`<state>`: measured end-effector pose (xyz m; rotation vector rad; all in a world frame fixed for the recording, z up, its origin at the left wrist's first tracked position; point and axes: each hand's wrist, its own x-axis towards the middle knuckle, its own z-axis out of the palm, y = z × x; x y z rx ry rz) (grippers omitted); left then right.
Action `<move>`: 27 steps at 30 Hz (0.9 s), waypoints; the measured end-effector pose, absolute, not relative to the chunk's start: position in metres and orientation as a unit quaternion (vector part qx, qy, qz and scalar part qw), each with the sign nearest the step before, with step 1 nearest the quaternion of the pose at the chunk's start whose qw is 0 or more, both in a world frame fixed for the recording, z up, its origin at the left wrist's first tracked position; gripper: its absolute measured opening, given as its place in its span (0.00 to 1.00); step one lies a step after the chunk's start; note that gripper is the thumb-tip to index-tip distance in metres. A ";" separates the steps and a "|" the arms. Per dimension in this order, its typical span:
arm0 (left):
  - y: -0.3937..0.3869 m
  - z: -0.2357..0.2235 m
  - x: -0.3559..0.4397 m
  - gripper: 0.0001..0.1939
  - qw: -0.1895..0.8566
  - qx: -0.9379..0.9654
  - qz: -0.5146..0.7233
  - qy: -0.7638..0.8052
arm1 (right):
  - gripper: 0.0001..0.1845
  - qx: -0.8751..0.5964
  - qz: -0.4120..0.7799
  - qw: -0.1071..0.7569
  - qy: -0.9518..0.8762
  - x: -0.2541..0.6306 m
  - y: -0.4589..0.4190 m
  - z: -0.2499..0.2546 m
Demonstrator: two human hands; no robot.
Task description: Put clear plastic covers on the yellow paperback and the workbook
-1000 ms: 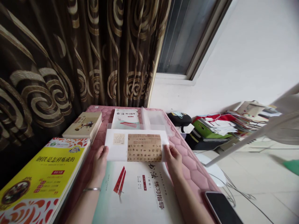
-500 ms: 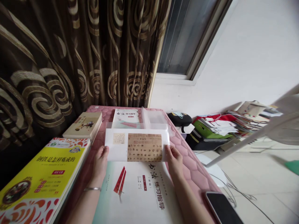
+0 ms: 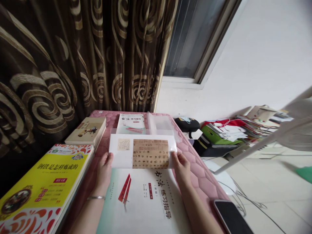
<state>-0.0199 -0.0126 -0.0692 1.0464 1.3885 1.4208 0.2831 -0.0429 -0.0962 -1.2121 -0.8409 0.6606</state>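
Observation:
Both my hands hold up a white sheet (image 3: 124,152) printed with a tan block of calligraphy. My left hand (image 3: 104,170) pinches its lower left edge and my right hand (image 3: 181,166) pinches its lower right edge. The sheet stands just above a large white calligraphy workbook (image 3: 143,201) lying flat in front of me on the pink quilted table (image 3: 200,182). A silver bracelet (image 3: 96,197) circles my left wrist.
A yellow book (image 3: 46,182) and a beige book (image 3: 86,130) lie at the left by the brown curtain (image 3: 60,58). Another workbook (image 3: 131,123) and a clear plastic sleeve (image 3: 161,125) lie at the far end. A black phone (image 3: 231,217) lies at the near right; clutter covers the floor beyond.

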 end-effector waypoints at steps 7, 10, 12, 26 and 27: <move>-0.013 -0.071 -0.021 0.28 0.455 0.416 0.572 0.541 | 0.22 -0.519 0.321 0.698 -0.375 0.280 -0.045 -0.088; -0.011 -0.074 -0.021 0.29 0.449 0.404 0.583 0.544 | 0.19 -0.499 0.342 0.708 -0.363 0.279 -0.045 -0.086; -0.010 -0.074 -0.020 0.29 0.445 0.400 0.588 0.545 | 0.18 -0.507 0.337 0.708 -0.358 0.279 -0.045 -0.087; -0.011 -0.072 -0.022 0.27 0.427 0.409 0.598 0.541 | 0.26 -0.573 0.259 0.671 -0.392 0.279 -0.042 -0.092; -0.011 -0.073 -0.022 0.27 0.433 0.414 0.595 0.536 | 0.27 -0.576 0.255 0.670 -0.392 0.279 -0.042 -0.092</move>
